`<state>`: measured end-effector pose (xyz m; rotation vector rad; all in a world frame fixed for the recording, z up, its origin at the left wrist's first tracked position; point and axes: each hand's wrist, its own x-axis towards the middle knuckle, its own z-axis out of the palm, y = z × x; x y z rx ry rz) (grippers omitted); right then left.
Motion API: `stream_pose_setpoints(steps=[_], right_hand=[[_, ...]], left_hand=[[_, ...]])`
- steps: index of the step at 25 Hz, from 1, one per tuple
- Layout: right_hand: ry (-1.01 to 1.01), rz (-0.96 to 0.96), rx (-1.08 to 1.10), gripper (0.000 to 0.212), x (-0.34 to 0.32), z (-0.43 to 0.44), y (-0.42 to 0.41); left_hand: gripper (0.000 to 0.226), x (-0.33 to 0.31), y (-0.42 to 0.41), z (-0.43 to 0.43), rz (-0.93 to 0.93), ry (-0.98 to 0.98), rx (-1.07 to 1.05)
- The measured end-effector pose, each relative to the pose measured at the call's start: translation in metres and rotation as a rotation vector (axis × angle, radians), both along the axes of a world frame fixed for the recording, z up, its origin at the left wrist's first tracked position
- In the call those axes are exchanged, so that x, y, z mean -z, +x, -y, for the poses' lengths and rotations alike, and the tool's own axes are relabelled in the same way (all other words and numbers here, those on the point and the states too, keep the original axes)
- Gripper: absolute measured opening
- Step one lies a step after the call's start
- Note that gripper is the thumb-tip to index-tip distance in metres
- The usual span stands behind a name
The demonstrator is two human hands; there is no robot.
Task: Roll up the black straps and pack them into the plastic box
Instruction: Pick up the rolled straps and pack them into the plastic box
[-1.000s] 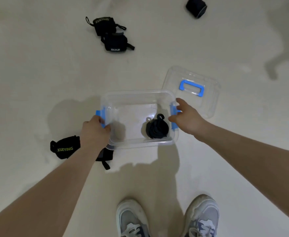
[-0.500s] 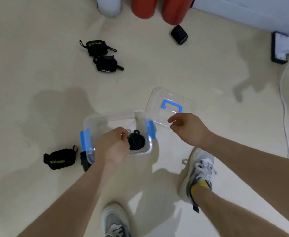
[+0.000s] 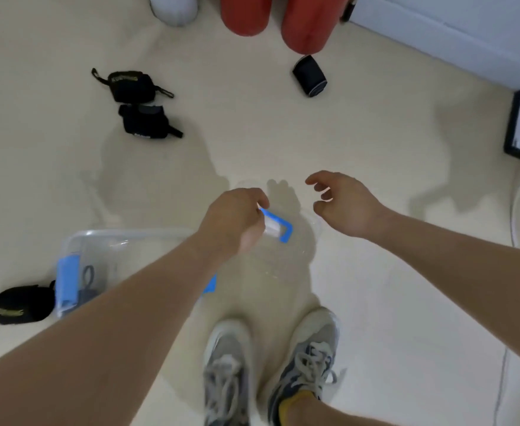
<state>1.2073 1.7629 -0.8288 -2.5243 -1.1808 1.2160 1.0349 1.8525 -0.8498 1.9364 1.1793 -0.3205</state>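
Black straps being shown scattered on the floor (image 3: 375, 302); clear lid (image 3: 301, 241) being gripped.
Head view: the lid's blue handle (image 3: 278, 224) is being clenched by the curled fingers of the left hand (image 3: 234, 219). The right hand (image 3: 344, 204) is being held just beside the lid's edge, fingers loosely curled and grasping nothing. The plastic box (image 3: 77, 241) is sitting at lower left, partly covered by the left forearm. One strap beside the box (image 3: 17, 304) is touching its left wall. A pair of straps (image 3: 129, 86) is lying well apart at upper left. A rolled strap (image 3: 309, 75) is lying near the red cylinders (image 3: 246, 13). A dark shape (image 3: 88, 284) is being seen through the box wall; cannot tell if it is inside.
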Motion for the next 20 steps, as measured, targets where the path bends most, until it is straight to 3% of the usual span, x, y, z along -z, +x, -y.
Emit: stream_pose_setpoints(steps=[6,10,17,20], right_hand=[[-0.059,0.024,0.059,0.063,0.019,-0.032,0.055],[0.024,0.070,0.168,0.064,0.046,-0.075,0.098],[0.247,-0.321,0.625,0.088,0.122,-0.147,0.162],[0.307,-0.579,0.835,0.082,0.139,-0.170,0.190]], left_hand=[[0.047,0.025,0.062,-0.029,0.041,0.061,0.117],[0.050,0.052,0.121,-0.064,0.105,0.176,0.172],[0.083,0.137,0.239,-0.136,0.136,0.232,0.226],[0.091,0.159,0.273,-0.155,0.204,0.193,0.206]])
